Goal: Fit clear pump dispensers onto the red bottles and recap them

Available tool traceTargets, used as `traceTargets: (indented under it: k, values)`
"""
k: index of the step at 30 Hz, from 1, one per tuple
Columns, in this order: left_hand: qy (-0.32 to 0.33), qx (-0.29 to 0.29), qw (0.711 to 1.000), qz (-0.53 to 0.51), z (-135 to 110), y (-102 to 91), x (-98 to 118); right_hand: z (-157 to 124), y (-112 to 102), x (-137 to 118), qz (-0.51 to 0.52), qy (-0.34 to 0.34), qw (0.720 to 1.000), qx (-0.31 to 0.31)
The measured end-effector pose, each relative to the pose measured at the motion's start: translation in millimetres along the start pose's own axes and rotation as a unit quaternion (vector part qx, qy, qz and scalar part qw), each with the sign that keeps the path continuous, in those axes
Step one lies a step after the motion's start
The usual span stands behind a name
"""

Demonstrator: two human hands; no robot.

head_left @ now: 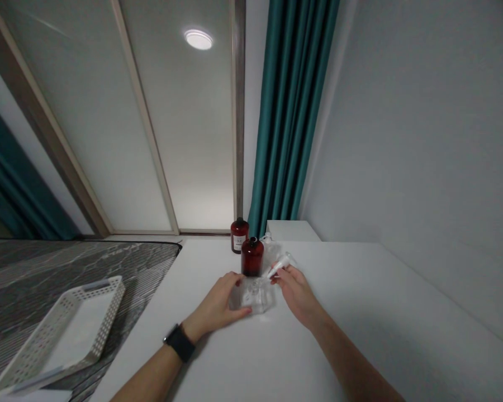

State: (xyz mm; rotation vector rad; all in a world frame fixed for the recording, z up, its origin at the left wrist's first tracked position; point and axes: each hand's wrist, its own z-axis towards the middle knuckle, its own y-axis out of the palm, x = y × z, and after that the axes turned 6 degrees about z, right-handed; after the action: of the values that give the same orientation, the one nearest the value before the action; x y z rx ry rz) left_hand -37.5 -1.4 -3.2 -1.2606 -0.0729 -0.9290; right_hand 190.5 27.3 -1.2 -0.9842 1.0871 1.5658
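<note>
My left hand (220, 306) rests on the white table (360, 312) with its fingers curled round the left edge of a clear plastic bag (255, 296). My right hand (295, 293) pinches a white pump dispenser head (280, 264) just above the bag. Right behind my hands stands an open dark red bottle (252, 256) without a cap. Further back, a second dark red bottle (239, 235) with a label and a cap stands upright. A black watch sits on my left wrist.
A white perforated plastic basket (67, 329) lies on a dark marbled surface (46, 273) to the left of the table. A teal curtain (293, 111) hangs behind the table, beside a sliding panel door. A small white ledge (291, 230) sits at the table's far edge.
</note>
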Motion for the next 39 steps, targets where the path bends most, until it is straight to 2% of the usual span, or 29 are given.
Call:
traceTargets:
  k: [2,4,11,16,22,39]
  values:
    - [0.003,0.003,1.0,0.0,0.2,-0.5,1.1,-1.8,2.1,-1.9,0.051,0.033,0.998,-0.006]
    - [0.005,0.008,1.0,0.003,0.3,-0.7,1.5,-3.4,3.4,-3.7,0.053,0.035,0.998,-0.006]
    - [0.01,0.007,1.0,0.012,-0.8,1.7,-1.0,-11.7,6.6,-4.4,-0.032,-0.047,0.998,0.004]
    - [0.007,-0.009,1.0,0.01,0.8,0.6,1.9,-14.0,11.1,-0.1,-0.093,-0.088,0.991,-0.04]
    - [0.002,-0.024,1.0,0.004,1.6,2.0,6.2,-14.3,17.3,-6.3,-0.194,-0.156,0.965,-0.079]
    - [-0.003,-0.023,0.999,-0.03,0.4,6.1,6.2,-15.9,19.2,-1.7,-0.221,-0.1,0.962,-0.124]
